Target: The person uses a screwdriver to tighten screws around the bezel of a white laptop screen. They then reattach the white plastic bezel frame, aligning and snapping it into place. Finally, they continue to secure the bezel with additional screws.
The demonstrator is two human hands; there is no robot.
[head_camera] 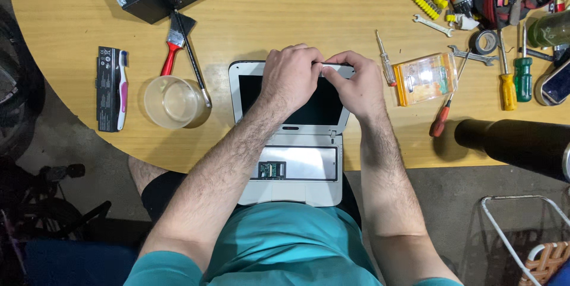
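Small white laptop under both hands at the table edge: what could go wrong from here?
1. The left hand and right hand work a thin tool at the top bezel of the white laptop; a slip could scratch its dark screen.
2. The laptop's base overhangs the wooden table onto the lap, so it may tip.
3. The opened base exposes a small circuit board, which a forearm could snag.

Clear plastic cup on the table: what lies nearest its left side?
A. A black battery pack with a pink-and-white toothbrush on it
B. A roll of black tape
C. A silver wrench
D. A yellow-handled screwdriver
A: the black battery pack with the toothbrush lies just left of the clear plastic cup.
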